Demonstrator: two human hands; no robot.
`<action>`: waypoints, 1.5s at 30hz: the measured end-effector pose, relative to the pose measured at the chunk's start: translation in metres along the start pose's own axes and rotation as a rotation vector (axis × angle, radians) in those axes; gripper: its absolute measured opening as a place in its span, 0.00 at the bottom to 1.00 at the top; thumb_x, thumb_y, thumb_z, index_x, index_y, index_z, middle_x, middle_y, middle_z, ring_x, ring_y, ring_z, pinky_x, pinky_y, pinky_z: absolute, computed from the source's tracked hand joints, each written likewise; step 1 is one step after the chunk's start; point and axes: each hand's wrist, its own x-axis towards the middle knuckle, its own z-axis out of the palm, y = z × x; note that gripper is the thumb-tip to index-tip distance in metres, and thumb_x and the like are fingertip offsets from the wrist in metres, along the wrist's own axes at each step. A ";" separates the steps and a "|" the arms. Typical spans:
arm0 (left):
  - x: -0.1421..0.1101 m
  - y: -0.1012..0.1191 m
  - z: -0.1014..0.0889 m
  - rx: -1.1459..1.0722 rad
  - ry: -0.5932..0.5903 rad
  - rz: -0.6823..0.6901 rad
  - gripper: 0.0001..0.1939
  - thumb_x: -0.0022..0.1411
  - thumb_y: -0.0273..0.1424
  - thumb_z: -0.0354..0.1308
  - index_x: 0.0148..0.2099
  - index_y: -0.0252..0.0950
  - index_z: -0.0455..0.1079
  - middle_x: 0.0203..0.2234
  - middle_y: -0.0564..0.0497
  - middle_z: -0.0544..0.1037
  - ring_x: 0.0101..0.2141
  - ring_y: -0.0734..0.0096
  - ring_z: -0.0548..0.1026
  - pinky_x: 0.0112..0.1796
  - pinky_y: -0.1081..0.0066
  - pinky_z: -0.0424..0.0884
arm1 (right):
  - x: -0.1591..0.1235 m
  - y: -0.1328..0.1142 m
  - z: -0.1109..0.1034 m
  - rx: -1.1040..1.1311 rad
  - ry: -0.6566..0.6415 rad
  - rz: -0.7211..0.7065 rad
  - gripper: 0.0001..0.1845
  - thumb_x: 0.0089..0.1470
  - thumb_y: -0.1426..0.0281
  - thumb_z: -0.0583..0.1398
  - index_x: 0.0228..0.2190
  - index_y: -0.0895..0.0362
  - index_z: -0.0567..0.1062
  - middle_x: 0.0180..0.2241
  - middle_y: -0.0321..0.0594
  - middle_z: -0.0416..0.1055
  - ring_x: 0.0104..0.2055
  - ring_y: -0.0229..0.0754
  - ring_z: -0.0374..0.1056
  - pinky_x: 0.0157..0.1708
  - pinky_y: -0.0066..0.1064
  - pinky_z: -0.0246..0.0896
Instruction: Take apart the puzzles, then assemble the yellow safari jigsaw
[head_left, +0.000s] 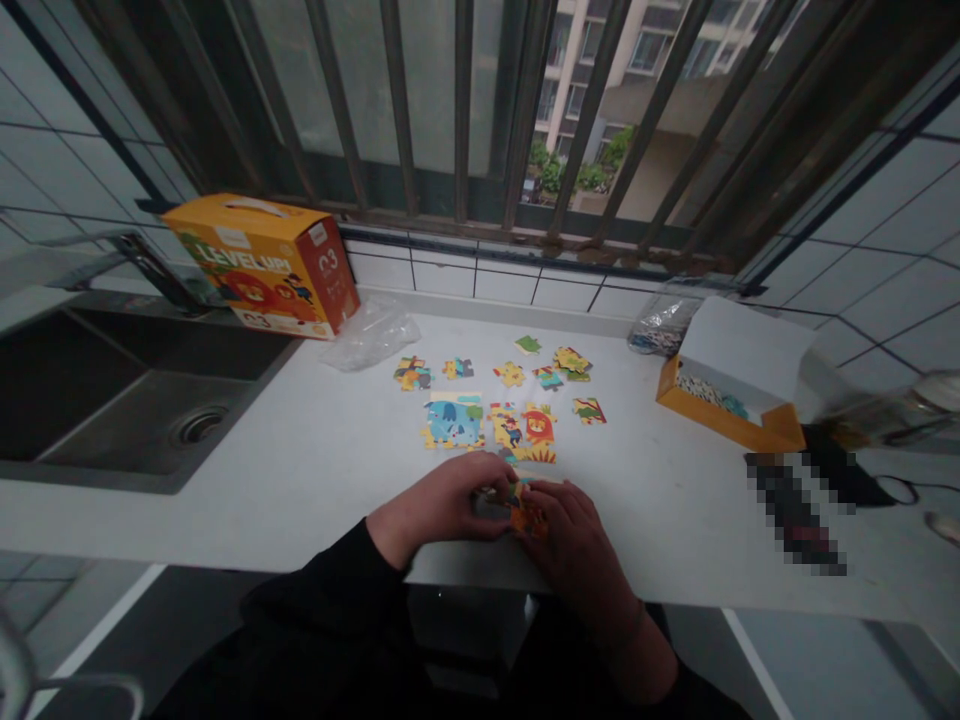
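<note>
Near the counter's front edge, my left hand (457, 500) is closed, its thumb and fingers pinching at the left side of some puzzle pieces. My right hand (574, 530) curls over an orange puzzle piece (530, 519) from the right, touching its upper and lower edges. The fingers hide much of what lies between the hands. Just beyond them lie a joined blue elephant section (454, 422), a puzzle piece with a small figure (507, 427) and a red lion piece (539, 424). Partly covered by my left hand is another piece at the lower edge.
Loose pieces (571, 362) lie farther back, with a branch-patterned piece (589, 410) to the right. An orange puzzle box (262, 265) and clear plastic bag (373, 335) stand left, beside the sink (161, 480). At right are an open carton (731, 425) and a bagged bundle (660, 325).
</note>
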 end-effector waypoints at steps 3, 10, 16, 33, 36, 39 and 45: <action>0.004 -0.009 -0.021 0.028 0.029 -0.003 0.22 0.66 0.43 0.74 0.58 0.44 0.76 0.63 0.42 0.79 0.64 0.51 0.77 0.64 0.52 0.73 | -0.001 0.001 0.000 0.004 0.048 0.027 0.19 0.72 0.65 0.65 0.60 0.50 0.73 0.58 0.51 0.79 0.60 0.56 0.77 0.63 0.59 0.75; 0.022 -0.079 -0.093 0.644 0.626 -0.724 0.24 0.71 0.43 0.63 0.61 0.32 0.74 0.57 0.31 0.79 0.61 0.39 0.75 0.65 0.45 0.68 | -0.005 0.002 -0.001 0.023 0.190 0.129 0.24 0.70 0.67 0.66 0.63 0.51 0.70 0.59 0.54 0.76 0.60 0.58 0.75 0.60 0.57 0.77; 0.029 -0.103 -0.112 0.763 0.546 -0.909 0.31 0.70 0.49 0.64 0.64 0.31 0.74 0.59 0.30 0.80 0.60 0.34 0.75 0.60 0.44 0.72 | -0.006 0.004 0.002 0.002 0.223 0.183 0.25 0.72 0.63 0.65 0.64 0.52 0.67 0.59 0.55 0.75 0.59 0.60 0.73 0.60 0.60 0.75; -0.029 0.002 -0.019 0.607 0.590 -0.480 0.11 0.72 0.37 0.68 0.51 0.38 0.75 0.46 0.41 0.84 0.48 0.49 0.82 0.52 0.51 0.79 | -0.005 0.004 0.002 0.009 0.176 0.204 0.23 0.71 0.61 0.66 0.62 0.52 0.70 0.58 0.53 0.76 0.60 0.60 0.73 0.60 0.59 0.74; -0.042 0.016 0.005 0.574 0.578 -0.467 0.13 0.72 0.38 0.68 0.52 0.38 0.74 0.46 0.42 0.84 0.48 0.50 0.82 0.51 0.52 0.80 | -0.004 0.003 0.001 0.001 0.169 0.205 0.22 0.71 0.61 0.67 0.61 0.53 0.71 0.58 0.53 0.77 0.59 0.60 0.73 0.60 0.59 0.74; -0.053 0.029 0.032 0.502 0.492 -0.432 0.14 0.73 0.37 0.68 0.56 0.38 0.75 0.47 0.42 0.83 0.47 0.51 0.82 0.48 0.53 0.80 | -0.002 0.002 0.000 0.003 0.143 0.205 0.21 0.71 0.61 0.67 0.60 0.52 0.72 0.57 0.52 0.77 0.59 0.59 0.73 0.59 0.58 0.75; -0.059 0.049 0.059 0.624 0.231 -0.493 0.21 0.71 0.40 0.72 0.62 0.43 0.79 0.44 0.43 0.83 0.44 0.46 0.80 0.44 0.49 0.78 | 0.000 0.000 -0.001 0.007 0.103 0.187 0.19 0.70 0.63 0.67 0.59 0.52 0.74 0.57 0.52 0.78 0.59 0.59 0.74 0.59 0.58 0.76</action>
